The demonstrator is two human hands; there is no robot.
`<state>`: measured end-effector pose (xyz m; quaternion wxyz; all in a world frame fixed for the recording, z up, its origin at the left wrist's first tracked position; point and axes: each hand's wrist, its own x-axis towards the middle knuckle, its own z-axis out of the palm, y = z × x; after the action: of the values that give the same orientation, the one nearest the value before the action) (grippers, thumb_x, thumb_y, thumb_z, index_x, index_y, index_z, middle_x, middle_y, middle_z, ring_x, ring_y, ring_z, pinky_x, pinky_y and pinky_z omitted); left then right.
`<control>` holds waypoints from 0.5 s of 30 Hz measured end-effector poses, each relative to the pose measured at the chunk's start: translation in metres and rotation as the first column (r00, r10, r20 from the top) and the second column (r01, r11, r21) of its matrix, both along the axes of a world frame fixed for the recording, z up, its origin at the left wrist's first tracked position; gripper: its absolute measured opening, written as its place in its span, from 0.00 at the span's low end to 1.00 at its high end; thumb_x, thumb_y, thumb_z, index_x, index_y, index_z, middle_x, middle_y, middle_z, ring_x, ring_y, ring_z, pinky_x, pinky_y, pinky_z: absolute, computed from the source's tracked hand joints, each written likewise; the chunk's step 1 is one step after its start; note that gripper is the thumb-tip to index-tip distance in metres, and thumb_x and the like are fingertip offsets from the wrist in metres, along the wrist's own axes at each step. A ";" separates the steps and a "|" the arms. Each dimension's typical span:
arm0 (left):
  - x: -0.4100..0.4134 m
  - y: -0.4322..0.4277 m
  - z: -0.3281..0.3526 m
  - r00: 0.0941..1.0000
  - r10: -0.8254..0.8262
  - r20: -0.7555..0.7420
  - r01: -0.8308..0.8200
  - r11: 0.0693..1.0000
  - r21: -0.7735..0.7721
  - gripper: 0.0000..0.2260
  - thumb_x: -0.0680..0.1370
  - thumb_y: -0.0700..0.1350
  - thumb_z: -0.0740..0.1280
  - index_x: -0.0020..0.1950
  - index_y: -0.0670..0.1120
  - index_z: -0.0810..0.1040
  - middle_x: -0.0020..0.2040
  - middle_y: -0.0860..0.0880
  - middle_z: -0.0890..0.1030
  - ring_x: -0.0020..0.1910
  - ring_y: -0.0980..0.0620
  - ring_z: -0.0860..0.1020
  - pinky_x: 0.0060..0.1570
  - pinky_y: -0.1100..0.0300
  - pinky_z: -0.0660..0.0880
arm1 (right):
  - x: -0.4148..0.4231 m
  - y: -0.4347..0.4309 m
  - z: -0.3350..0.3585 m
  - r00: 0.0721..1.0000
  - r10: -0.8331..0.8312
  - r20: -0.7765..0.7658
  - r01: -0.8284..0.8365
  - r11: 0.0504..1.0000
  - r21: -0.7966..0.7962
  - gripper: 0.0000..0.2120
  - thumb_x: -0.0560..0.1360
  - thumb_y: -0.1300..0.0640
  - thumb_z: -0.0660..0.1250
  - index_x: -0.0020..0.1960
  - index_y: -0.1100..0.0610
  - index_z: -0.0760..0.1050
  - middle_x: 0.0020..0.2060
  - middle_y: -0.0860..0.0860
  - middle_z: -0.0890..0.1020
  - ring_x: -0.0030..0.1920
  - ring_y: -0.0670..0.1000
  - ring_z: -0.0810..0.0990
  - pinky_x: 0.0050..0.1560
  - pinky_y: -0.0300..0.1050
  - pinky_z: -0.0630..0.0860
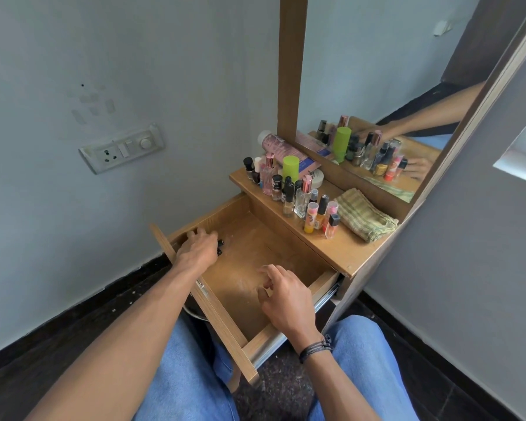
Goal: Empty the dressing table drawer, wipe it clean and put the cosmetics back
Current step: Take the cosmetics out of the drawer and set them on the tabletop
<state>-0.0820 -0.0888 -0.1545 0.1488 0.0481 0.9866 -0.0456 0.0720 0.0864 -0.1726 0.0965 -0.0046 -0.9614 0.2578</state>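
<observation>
Small dark things are being hidden by the left hand [198,245] in the open wooden drawer [255,262].
Its grip cannot be told; the right hand [286,294] is being held loosely curled, empty.

We see our own two bare arms, with no sleeves reaching the forearms. Our right hand [286,294] carries a dark braided cord bracelet [315,348] wound in several strands about the wrist, with a small knot on its outer side. Our left hand [197,248] wears nothing. Light blue denim jeans [182,375] cover both our legs.
</observation>
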 end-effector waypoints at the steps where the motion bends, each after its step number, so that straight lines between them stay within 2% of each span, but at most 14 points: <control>1: 0.001 0.000 -0.001 1.000 -0.015 0.005 0.015 1.000 -0.012 0.22 0.80 0.40 0.67 0.74 0.48 0.69 0.69 0.40 0.69 0.68 0.39 0.67 0.58 0.47 0.77 | 0.001 0.001 0.000 1.000 -0.004 -0.003 0.004 1.000 0.000 0.16 0.77 0.51 0.68 0.64 0.48 0.76 0.51 0.43 0.82 0.49 0.45 0.79 0.43 0.43 0.81; 6: 0.002 -0.001 -0.003 0.996 -0.086 -0.003 0.086 0.994 -0.065 0.23 0.79 0.34 0.64 0.73 0.49 0.70 0.66 0.40 0.70 0.67 0.39 0.67 0.58 0.48 0.76 | 0.001 0.000 -0.002 1.000 -0.012 -0.002 0.012 1.000 0.011 0.15 0.77 0.50 0.68 0.63 0.47 0.76 0.49 0.42 0.81 0.48 0.45 0.79 0.41 0.43 0.81; 10: 0.003 -0.002 -0.003 0.990 -0.133 -0.048 0.130 0.990 -0.059 0.19 0.80 0.36 0.65 0.70 0.48 0.74 0.62 0.39 0.75 0.63 0.39 0.72 0.52 0.50 0.78 | 0.000 -0.001 -0.002 1.000 -0.014 0.002 0.014 1.000 0.011 0.14 0.78 0.50 0.67 0.63 0.46 0.76 0.49 0.41 0.81 0.48 0.44 0.78 0.41 0.41 0.80; 15: 0.013 -0.002 0.006 0.984 -0.133 -0.120 0.145 0.985 0.098 0.17 0.81 0.43 0.68 0.70 0.46 0.74 0.57 0.40 0.82 0.56 0.42 0.81 0.48 0.50 0.81 | 0.001 -0.001 -0.001 1.000 -0.021 -0.002 0.021 1.000 0.004 0.13 0.78 0.50 0.67 0.62 0.47 0.77 0.47 0.41 0.81 0.46 0.44 0.78 0.41 0.42 0.80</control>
<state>-0.0693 -0.0907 -0.1489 0.0863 0.1219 0.9888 -0.0058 0.0734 0.0857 -0.1738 0.1004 -0.0144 -0.9617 0.2546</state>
